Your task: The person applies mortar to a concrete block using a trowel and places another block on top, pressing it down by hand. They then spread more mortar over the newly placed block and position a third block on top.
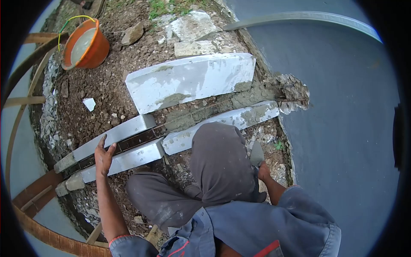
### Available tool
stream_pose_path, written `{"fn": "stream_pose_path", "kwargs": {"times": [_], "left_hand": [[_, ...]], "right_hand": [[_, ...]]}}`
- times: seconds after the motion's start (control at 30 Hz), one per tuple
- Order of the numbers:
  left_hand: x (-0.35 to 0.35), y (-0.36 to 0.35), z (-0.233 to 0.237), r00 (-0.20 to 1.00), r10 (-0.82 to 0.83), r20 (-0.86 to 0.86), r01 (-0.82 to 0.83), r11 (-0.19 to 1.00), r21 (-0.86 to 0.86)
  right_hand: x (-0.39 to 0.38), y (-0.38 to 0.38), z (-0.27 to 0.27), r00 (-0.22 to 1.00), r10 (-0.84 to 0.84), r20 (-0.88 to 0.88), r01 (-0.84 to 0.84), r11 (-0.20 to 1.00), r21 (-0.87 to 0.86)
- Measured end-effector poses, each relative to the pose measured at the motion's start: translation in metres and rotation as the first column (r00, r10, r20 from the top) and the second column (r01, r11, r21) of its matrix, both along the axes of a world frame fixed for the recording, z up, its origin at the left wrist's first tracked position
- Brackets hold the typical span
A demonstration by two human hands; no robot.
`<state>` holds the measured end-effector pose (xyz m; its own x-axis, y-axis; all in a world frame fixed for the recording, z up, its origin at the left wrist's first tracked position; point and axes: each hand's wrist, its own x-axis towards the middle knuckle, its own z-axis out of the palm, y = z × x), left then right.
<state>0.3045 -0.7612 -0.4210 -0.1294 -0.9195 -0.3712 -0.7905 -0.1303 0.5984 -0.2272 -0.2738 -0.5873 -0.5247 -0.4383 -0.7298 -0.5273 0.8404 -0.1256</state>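
Note:
My left hand (pixel 103 158) is open, its fingers and thumb apart. Its fingertips overlap the long white block (pixel 112 136) on the far side of a narrow channel. A nearer white block (pixel 128 159) lies below that, close to my wrist. To the right of my knee, my right hand (pixel 265 172) is closed around a trowel, whose grey blade (pixel 257 154) points away from me. Grey mortar (pixel 192 116) fills part of the channel, between a large upright white block (pixel 192 79) and a low white block (pixel 180 140). Reddish-brown rebar (pixel 136 140) shows inside the channel.
An orange bucket (pixel 95 52) with greyish contents stands on the rubble soil at upper left. Wooden planks (pixel 60 240) frame the left side. A grey wall-like surface (pixel 342 124) fills the right, with a long metal strip (pixel 304 16) across its top.

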Motion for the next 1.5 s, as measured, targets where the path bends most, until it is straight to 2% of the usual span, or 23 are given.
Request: {"fn": "stream_pose_path", "kwargs": {"times": [0.03, 0.07, 0.1, 0.17, 0.2, 0.33, 0.4, 0.5, 0.53, 0.63, 0.87, 0.93, 0.97, 1.03, 1.07, 1.13, 1.17, 1.27, 1.33, 1.37, 1.43, 1.47, 1.5], "left_hand": [[0.000, 0.001, 0.008, 0.999, 0.015, -0.039, -0.014, 1.000, 0.019], [0.000, 0.004, 0.017, 1.000, 0.014, 0.014, -0.014, 1.000, 0.016], [-0.001, 0.010, 0.028, 0.998, 0.062, -0.030, -0.060, 0.996, 0.066], [-0.003, 0.018, 0.054, 0.999, 0.030, 0.025, -0.031, 0.998, 0.062], [-0.003, 0.019, 0.069, 1.000, 0.012, 0.005, -0.012, 0.992, 0.129], [-0.017, 0.030, 0.128, 1.000, 0.018, -0.022, -0.015, 0.991, 0.134], [-0.024, 0.036, 0.158, 1.000, -0.011, 0.003, 0.011, 0.991, 0.134], [-0.029, 0.049, 0.199, 0.998, -0.061, 0.010, 0.059, 0.989, 0.135], [-0.030, 0.055, 0.213, 0.998, -0.063, 0.005, 0.061, 0.986, 0.155], [-0.031, 0.070, 0.270, 1.000, -0.030, -0.004, 0.030, 0.969, 0.246], [-0.011, 0.101, 0.385, 1.000, -0.012, 0.003, 0.011, 0.974, 0.227], [0.001, 0.103, 0.412, 1.000, -0.019, 0.019, 0.015, 0.984, 0.179], [0.004, 0.105, 0.428, 0.999, -0.034, 0.034, 0.029, 0.990, 0.137], [0.016, 0.103, 0.452, 0.998, -0.042, 0.043, 0.037, 0.994, 0.101], [0.025, 0.103, 0.461, 1.000, 0.010, 0.014, -0.011, 0.997, 0.076], [0.039, 0.101, 0.482, 0.999, 0.045, -0.010, -0.045, 0.999, -0.022], [0.043, 0.100, 0.496, 0.998, 0.055, -0.006, -0.056, 0.998, -0.030], [0.061, 0.089, 0.518, 0.996, 0.059, 0.072, -0.036, 0.956, -0.290], [0.069, 0.083, 0.530, 0.989, 0.115, 0.095, -0.073, 0.929, -0.363], [0.072, 0.079, 0.535, 0.980, 0.160, 0.118, -0.096, 0.900, -0.426], [0.078, 0.074, 0.536, 0.979, 0.195, 0.059, -0.148, 0.882, -0.448], [0.082, 0.070, 0.532, 0.953, 0.301, 0.023, -0.264, 0.871, -0.415], [0.088, 0.067, 0.525, 0.915, 0.404, -0.008, -0.377, 0.846, -0.377]], "right_hand": [[0.002, -0.004, 0.018, 0.998, -0.045, -0.034, 0.046, 0.998, 0.045], [0.004, -0.006, 0.036, 0.993, -0.092, -0.073, 0.098, 0.991, 0.091], [0.006, -0.005, 0.055, 0.995, -0.082, -0.064, 0.088, 0.991, 0.101], [0.005, -0.009, 0.098, 0.988, -0.049, -0.143, 0.056, 0.998, 0.039], [0.003, -0.014, 0.119, 0.988, -0.080, -0.133, 0.089, 0.994, 0.060], [-0.001, -0.043, 0.200, 0.992, -0.033, -0.119, 0.044, 0.995, 0.089], [0.002, -0.053, 0.240, 0.979, 0.030, -0.202, -0.019, 0.998, 0.055], [0.003, -0.061, 0.294, 0.979, -0.058, -0.196, 0.093, 0.981, 0.173], [0.002, -0.057, 0.311, 0.977, -0.201, -0.073, 0.212, 0.954, 0.210], [0.011, -0.061, 0.365, 0.993, -0.100, -0.059, 0.113, 0.946, 0.304], [0.035, -0.031, 0.470, 0.993, -0.056, -0.100, 0.073, 0.981, 0.177], [0.033, -0.021, 0.485, 0.967, -0.255, 0.016, 0.243, 0.935, 0.257], [0.038, -0.028, 0.509, 0.967, -0.256, 0.014, 0.244, 0.936, 0.254], [0.049, -0.056, 0.562, 0.920, -0.391, 0.035, 0.371, 0.896, 0.243], [0.048, -0.044, 0.557, 0.918, -0.395, 0.034, 0.377, 0.895, 0.238], [0.039, -0.024, 0.534, 0.989, -0.128, -0.067, 0.133, 0.989, 0.064], [0.039, -0.025, 0.539, 0.991, -0.118, -0.062, 0.122, 0.991, 0.056], [0.032, -0.031, 0.542, 0.993, -0.102, -0.065, 0.103, 0.995, 0.009], [0.027, -0.027, 0.527, 0.962, -0.270, -0.031, 0.271, 0.962, 0.032], [0.027, -0.035, 0.533, 0.964, -0.264, -0.032, 0.265, 0.964, 0.027], [0.030, -0.055, 0.553, 0.997, -0.016, -0.080, 0.016, 1.000, -0.007], [0.033, -0.069, 0.562, 0.997, -0.006, -0.079, 0.005, 1.000, -0.002], [0.037, -0.085, 0.570, 0.996, 0.071, -0.062, -0.077, 0.990, -0.114]]}}
